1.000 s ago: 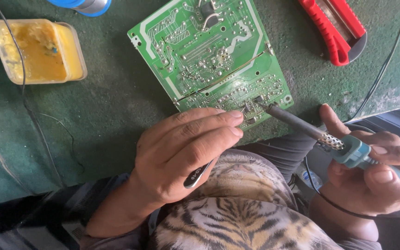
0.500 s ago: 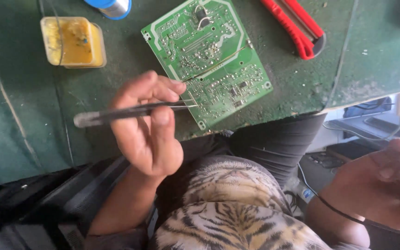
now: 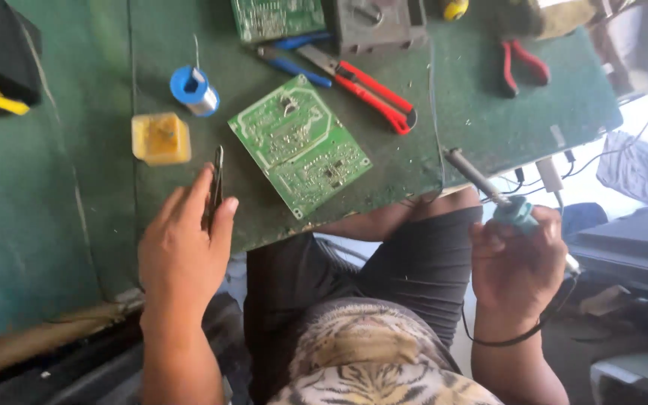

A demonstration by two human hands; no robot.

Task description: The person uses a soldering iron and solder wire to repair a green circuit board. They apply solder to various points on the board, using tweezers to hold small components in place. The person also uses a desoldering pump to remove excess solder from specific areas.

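A green circuit board (image 3: 299, 145) lies flat on the green work mat (image 3: 459, 127). My left hand (image 3: 183, 251) is at the mat's near edge, left of the board, pinching dark tweezers (image 3: 216, 180) that point away from me. My right hand (image 3: 517, 259) is off the mat's right edge, closed around the teal grip of a soldering iron (image 3: 481, 182). The iron's metal tip rests over the mat's near right edge, apart from the board.
A yellow flux tub (image 3: 160, 138) and a blue solder spool (image 3: 193, 88) sit left of the board. Red-handled cutters (image 3: 373, 94), blue-handled tools (image 3: 294, 54), red pliers (image 3: 523, 64), a second board (image 3: 277, 16) and a grey box (image 3: 375, 22) lie at the back. Cables hang right.
The view has pulled back. My left hand with the tweezers has left the board and moved to its left. My right hand has carried the iron off to the right edge.
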